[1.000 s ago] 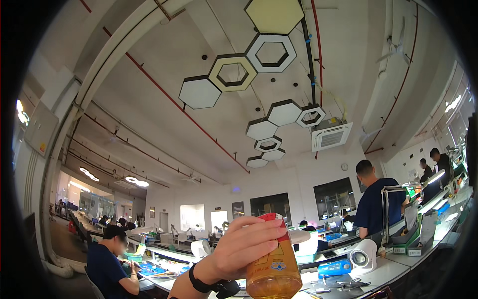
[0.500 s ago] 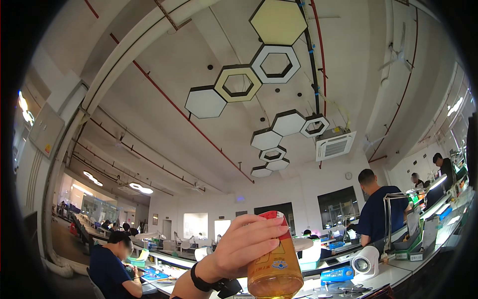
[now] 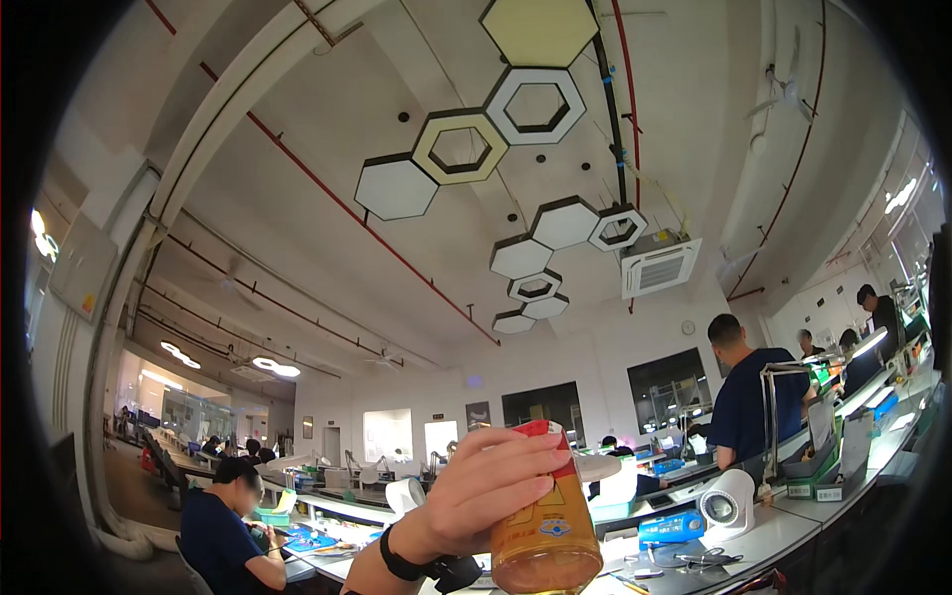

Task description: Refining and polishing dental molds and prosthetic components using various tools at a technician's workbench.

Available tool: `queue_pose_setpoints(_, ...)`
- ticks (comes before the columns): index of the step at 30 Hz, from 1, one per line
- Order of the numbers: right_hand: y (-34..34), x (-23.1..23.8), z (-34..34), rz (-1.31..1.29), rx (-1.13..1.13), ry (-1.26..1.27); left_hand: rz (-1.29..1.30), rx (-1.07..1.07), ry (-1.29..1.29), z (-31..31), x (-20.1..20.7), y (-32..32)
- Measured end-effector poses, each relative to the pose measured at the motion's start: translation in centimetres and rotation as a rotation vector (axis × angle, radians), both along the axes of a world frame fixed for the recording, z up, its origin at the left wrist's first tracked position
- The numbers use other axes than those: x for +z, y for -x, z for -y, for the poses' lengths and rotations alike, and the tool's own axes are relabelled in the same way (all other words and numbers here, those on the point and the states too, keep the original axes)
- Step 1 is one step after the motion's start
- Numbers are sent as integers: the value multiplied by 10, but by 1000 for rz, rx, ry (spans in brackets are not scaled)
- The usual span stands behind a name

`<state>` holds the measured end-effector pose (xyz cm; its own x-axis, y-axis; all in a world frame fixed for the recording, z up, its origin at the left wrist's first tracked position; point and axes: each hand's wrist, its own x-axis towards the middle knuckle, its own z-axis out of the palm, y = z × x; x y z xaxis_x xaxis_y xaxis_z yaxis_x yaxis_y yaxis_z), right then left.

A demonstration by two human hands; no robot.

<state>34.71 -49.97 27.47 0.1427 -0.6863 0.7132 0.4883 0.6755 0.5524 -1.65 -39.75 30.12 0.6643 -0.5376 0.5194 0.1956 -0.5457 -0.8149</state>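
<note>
My left hand (image 3: 491, 493) is raised in front of me, its forearm coming up from the lower edge with a black band (image 3: 402, 557) round the wrist. Its fingers wrap round a bottle (image 3: 547, 540) with amber contents, a gold label and red at the upper end. The back of the hand faces me and its thumb is hidden. The bottle leans slightly, with its clear rounded end low in the picture. My right hand does not show.
Behind the bottle runs a long workbench with a white round fan (image 3: 727, 504), a blue box-shaped device (image 3: 670, 529), cables and a lamp arm (image 3: 770, 416). A seated person (image 3: 220, 526) works at left; another (image 3: 759, 397) stands at right. Hexagonal light panels (image 3: 397, 188) hang overhead.
The ceiling and room have shifted slightly up and left in the picture, showing a little more of the bench. My left hand keeps its hold on the bottle, almost unmoved in view.
</note>
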Motion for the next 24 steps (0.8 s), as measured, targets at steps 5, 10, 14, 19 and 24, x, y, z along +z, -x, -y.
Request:
queue_pose_setpoints(5,10,1,-31,-3,-10,122,-39,2,180,-38,-26,5)
queue_pose_setpoints(10,19,-9,-82,-4,-45,405,-59,-22,551,-78,-84,2)
queue_pose_setpoints(14,22,-40,-148,-9,-82,786,0,-86,912,-119,-149,-3)
queue_pose_setpoints(19,40,-101,-179,101,-182,1310,229,-49,1153,-148,-240,10)
queue_pose_setpoints(24,55,-95,-202,221,-321,1403,329,0,1351,-174,-301,15)
